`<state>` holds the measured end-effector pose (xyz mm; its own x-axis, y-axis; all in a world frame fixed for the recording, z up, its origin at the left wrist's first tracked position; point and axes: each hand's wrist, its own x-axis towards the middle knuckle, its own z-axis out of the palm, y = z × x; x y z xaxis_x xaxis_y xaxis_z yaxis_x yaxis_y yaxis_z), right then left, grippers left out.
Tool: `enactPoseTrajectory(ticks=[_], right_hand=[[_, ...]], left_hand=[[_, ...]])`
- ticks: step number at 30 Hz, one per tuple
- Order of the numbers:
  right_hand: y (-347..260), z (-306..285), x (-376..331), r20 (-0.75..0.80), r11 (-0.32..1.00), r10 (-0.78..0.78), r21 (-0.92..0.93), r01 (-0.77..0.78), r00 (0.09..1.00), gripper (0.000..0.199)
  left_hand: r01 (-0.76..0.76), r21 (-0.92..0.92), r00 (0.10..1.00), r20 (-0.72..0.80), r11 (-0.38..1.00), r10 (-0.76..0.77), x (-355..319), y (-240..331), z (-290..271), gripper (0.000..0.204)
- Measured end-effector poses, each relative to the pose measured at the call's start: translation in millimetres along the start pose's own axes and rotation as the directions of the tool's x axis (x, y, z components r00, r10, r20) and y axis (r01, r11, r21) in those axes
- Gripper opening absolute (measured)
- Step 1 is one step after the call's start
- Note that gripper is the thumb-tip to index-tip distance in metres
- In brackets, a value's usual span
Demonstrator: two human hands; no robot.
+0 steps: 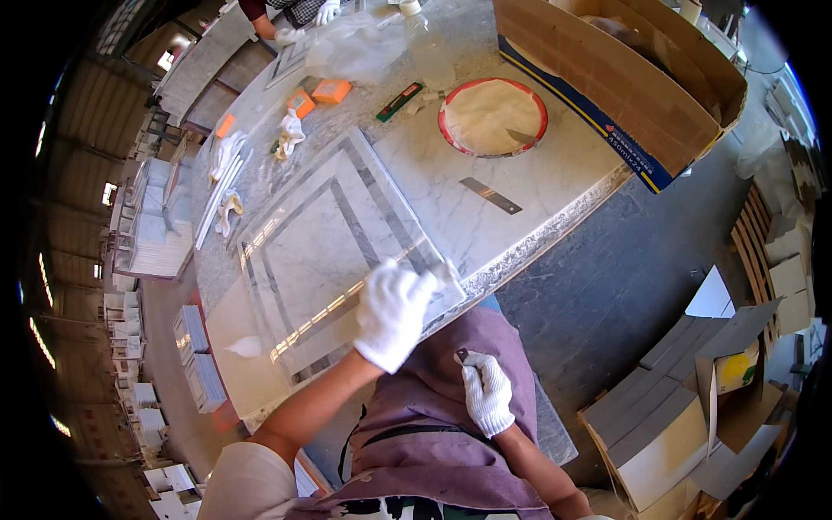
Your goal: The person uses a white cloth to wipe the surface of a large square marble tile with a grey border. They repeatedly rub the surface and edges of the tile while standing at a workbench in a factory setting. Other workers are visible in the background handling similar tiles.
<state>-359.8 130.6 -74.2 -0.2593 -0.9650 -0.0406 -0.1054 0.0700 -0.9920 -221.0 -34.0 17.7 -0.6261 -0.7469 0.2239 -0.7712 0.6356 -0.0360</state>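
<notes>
The gloved left hand (394, 314) presses flat on a marble tile (338, 251) at the desk (537, 186) edge — the gloved right hand (487, 394) holds a small tool (462, 354) near the apron (451, 416).

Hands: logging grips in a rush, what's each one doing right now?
Left hand: gloved, pressed flat on the marble tile, gripping nothing.
Right hand: gloved, closed around a small dark tool.

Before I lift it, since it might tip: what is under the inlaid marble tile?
The inlaid marble tile lies on the marble worktop, its near corner under the gloved left hand. Anything beneath the tile is hidden.
</notes>
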Motion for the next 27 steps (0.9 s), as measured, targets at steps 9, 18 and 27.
enactPoseTrajectory(ticks=[9, 18, 27], right_hand=[[2, 0, -4, -0.028, 1.0, -0.016, 0.003, 0.016, 0.999, 0.008], [8, 5, -7, -0.048, 1.0, -0.016, 0.002, 0.016, 0.999, 0.009], [9, 9, -12, -0.082, 0.999, -0.031, 0.035, 0.034, 0.996, 0.007]], left_hand=[[-0.119, -0.104, 0.993, -0.026, 0.987, 0.117, -4, 15, 4, 0.013], [-0.208, -0.099, 0.973, 0.079, 0.973, 0.216, 13, 7, 1, 0.006], [0.072, -0.151, 0.997, -0.023, 0.986, -0.077, 79, -56, 23, 0.039]])
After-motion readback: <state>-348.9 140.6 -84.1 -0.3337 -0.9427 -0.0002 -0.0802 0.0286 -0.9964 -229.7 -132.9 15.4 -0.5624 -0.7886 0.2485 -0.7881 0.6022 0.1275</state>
